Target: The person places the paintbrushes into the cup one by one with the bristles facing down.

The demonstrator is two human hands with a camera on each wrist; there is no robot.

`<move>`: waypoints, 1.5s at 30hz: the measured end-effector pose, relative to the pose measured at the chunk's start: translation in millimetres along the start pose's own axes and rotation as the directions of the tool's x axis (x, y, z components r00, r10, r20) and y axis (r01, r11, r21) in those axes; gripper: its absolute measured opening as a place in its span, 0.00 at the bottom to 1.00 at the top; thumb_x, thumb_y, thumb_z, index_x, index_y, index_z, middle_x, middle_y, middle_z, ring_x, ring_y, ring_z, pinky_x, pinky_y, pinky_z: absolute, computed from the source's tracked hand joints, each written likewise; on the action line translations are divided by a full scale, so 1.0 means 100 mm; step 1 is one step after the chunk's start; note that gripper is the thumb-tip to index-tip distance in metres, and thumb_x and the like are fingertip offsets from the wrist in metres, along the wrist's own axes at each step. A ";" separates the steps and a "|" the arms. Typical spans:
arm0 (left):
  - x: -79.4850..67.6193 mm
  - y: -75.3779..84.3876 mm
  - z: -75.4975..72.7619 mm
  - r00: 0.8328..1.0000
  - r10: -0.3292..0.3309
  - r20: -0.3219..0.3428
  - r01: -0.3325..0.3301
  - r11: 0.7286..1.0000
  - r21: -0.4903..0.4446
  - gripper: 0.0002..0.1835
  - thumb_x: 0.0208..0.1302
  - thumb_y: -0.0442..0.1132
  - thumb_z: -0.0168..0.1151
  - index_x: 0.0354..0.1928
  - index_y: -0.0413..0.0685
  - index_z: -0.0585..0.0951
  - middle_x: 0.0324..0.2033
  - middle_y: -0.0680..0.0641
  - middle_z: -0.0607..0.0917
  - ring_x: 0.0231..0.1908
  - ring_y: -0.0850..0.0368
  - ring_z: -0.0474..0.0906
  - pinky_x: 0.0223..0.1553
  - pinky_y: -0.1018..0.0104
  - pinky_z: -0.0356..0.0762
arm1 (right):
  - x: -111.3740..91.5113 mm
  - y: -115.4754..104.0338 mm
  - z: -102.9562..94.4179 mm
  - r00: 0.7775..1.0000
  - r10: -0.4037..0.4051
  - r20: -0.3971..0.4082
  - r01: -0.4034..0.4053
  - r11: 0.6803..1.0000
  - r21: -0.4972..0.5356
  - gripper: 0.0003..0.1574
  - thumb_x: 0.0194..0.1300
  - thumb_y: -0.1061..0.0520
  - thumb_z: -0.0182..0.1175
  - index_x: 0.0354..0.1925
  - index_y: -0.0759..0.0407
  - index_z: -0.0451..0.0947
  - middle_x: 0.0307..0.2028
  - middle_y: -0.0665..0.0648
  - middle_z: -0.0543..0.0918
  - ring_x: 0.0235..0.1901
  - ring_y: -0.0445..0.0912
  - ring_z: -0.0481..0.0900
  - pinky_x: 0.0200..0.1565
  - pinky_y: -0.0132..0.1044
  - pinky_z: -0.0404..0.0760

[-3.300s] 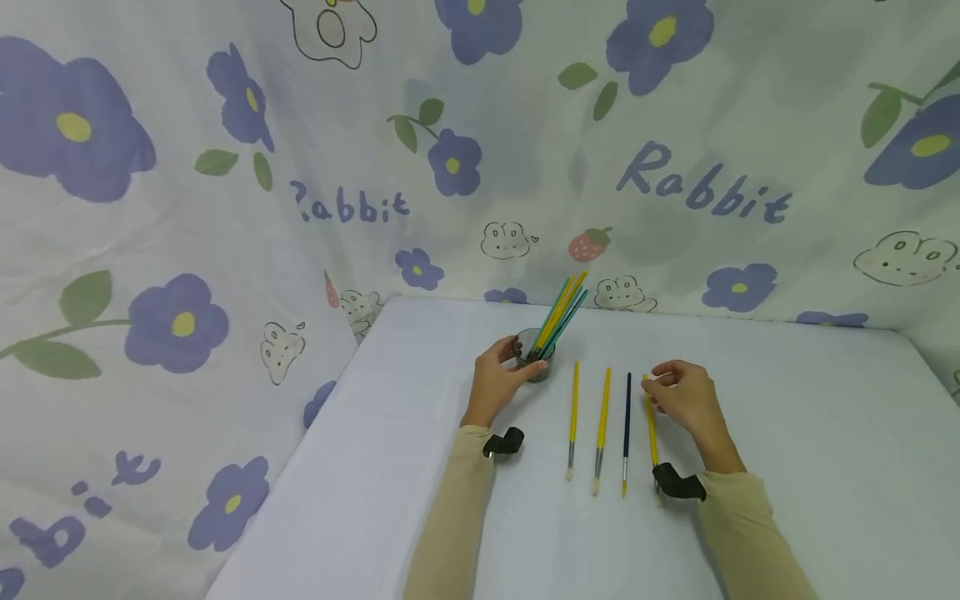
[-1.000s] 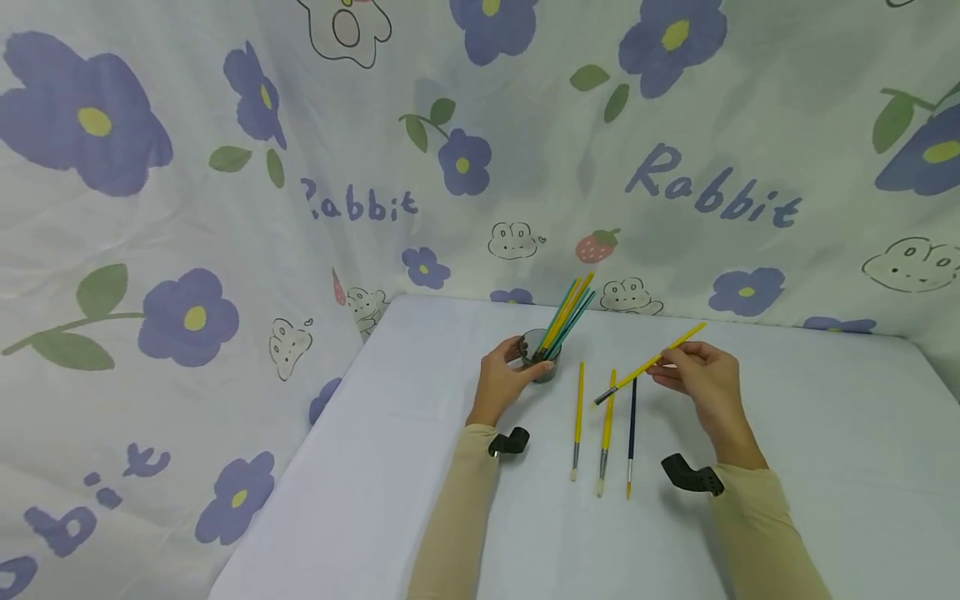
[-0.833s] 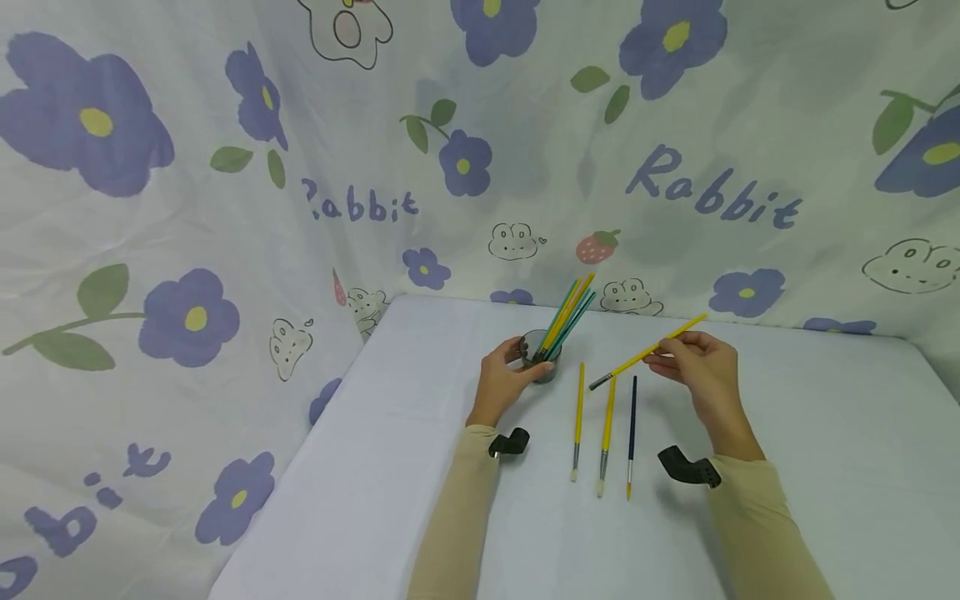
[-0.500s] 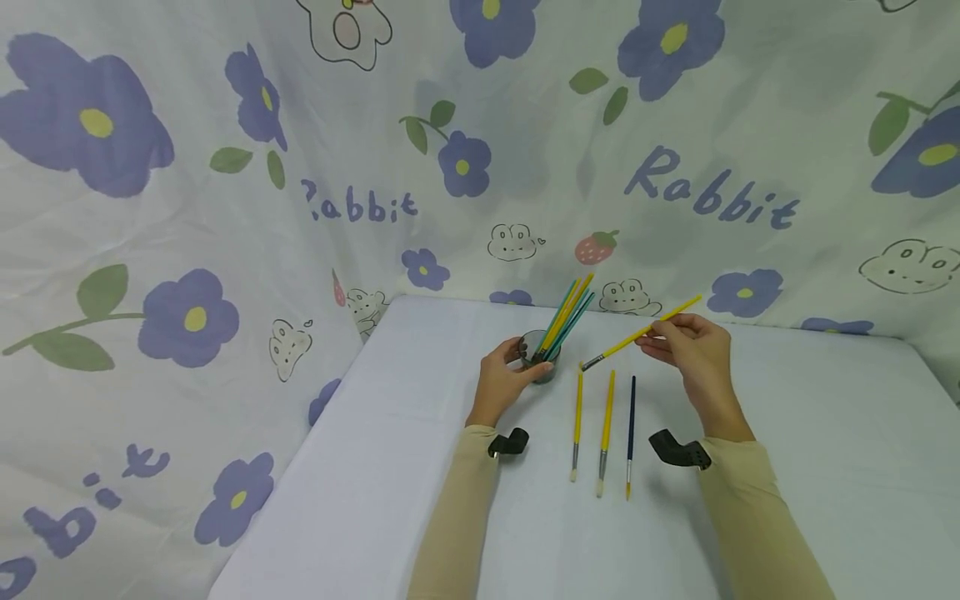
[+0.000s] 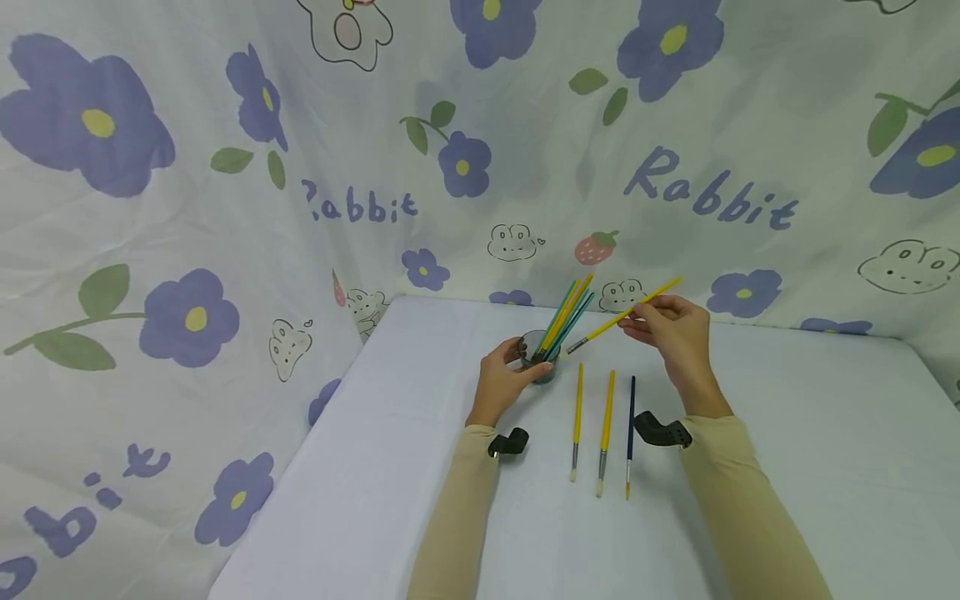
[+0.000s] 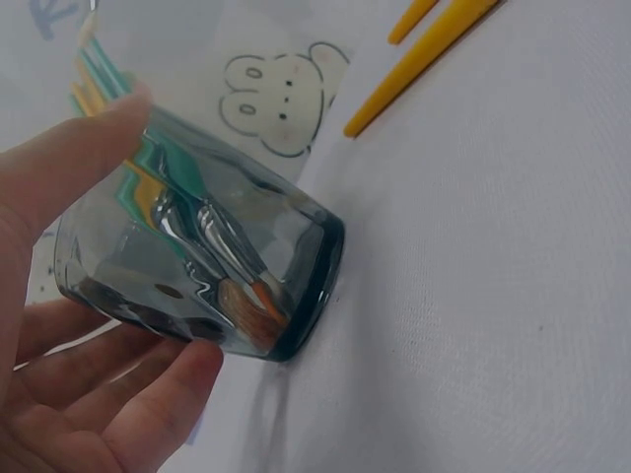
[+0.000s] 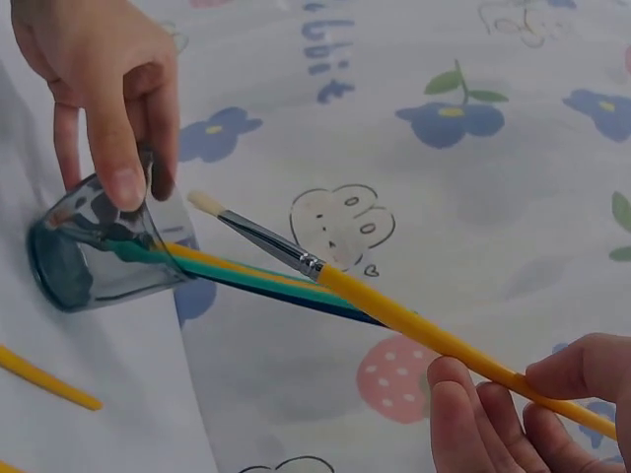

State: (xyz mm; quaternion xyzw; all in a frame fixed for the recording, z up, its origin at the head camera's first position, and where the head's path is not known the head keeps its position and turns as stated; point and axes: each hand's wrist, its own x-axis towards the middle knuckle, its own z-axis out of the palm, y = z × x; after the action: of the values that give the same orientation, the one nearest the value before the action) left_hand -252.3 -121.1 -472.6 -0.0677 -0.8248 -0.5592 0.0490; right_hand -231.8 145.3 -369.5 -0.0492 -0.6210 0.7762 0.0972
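Our right grip (image 5: 677, 337) is pinching a yellow brush (image 5: 606, 326), bristles (image 7: 204, 203) slanting down beside the glass (image 7: 110, 276) that our left grip (image 5: 499, 383) is holding; three more brushes (image 5: 607, 425) are lying on the table (image 5: 832, 467) nearby; we should be bracing the glass, tipping the brush steeper and letting it down gently inside.

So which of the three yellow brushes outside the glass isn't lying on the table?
The raised brush, pinched in the right hand, slanting with its bristles toward the glass. The others, the row's left brush and middle brush, lie flat.
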 end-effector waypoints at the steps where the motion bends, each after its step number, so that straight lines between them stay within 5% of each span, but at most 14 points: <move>1: 0.00 0.00 0.00 1.000 -0.001 -0.001 0.001 1.000 0.001 0.46 0.55 0.53 0.81 0.71 0.39 0.73 0.62 0.37 0.83 0.63 0.45 0.80 0.59 0.56 0.87 | 0.01 0.00 0.02 1.000 -0.006 0.000 0.006 1.000 -0.007 0.10 0.70 0.64 0.64 0.44 0.68 0.74 0.28 0.49 0.89 0.27 0.42 0.91 0.37 0.34 0.91; 8: 0.00 0.01 0.01 1.000 -0.006 -0.005 0.006 1.000 0.015 0.44 0.55 0.53 0.81 0.70 0.42 0.75 0.62 0.38 0.83 0.63 0.44 0.81 0.59 0.57 0.87 | 0.06 0.01 0.16 0.999 -0.047 0.003 0.047 0.993 -0.111 0.12 0.70 0.60 0.65 0.46 0.67 0.75 0.29 0.48 0.89 0.28 0.40 0.91 0.38 0.32 0.91; 29: -0.01 0.00 -0.01 1.000 -0.001 0.000 0.001 1.000 -0.003 0.45 0.55 0.52 0.81 0.71 0.39 0.74 0.63 0.35 0.82 0.64 0.44 0.80 0.59 0.57 0.87 | 0.05 0.20 0.46 0.995 -0.081 0.064 0.093 0.973 -0.209 0.13 0.70 0.62 0.63 0.47 0.71 0.76 0.33 0.56 0.84 0.28 0.40 0.90 0.38 0.31 0.91; 45: -0.01 -0.01 0.00 1.000 0.003 -0.006 -0.003 1.000 0.003 0.45 0.55 0.56 0.80 0.70 0.41 0.74 0.62 0.37 0.83 0.64 0.46 0.80 0.59 0.57 0.86 | 0.02 0.35 0.54 0.996 -0.044 0.078 0.064 0.958 -0.281 0.14 0.70 0.61 0.62 0.48 0.72 0.75 0.39 0.62 0.83 0.30 0.43 0.91 0.38 0.32 0.91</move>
State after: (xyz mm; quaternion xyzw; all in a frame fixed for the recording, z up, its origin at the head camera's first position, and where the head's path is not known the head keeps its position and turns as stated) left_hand -251.7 -121.6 -473.5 -0.0672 -0.8254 -0.5581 0.0523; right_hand -247.2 86.7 -391.4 -0.0179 -0.7298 0.6777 0.0880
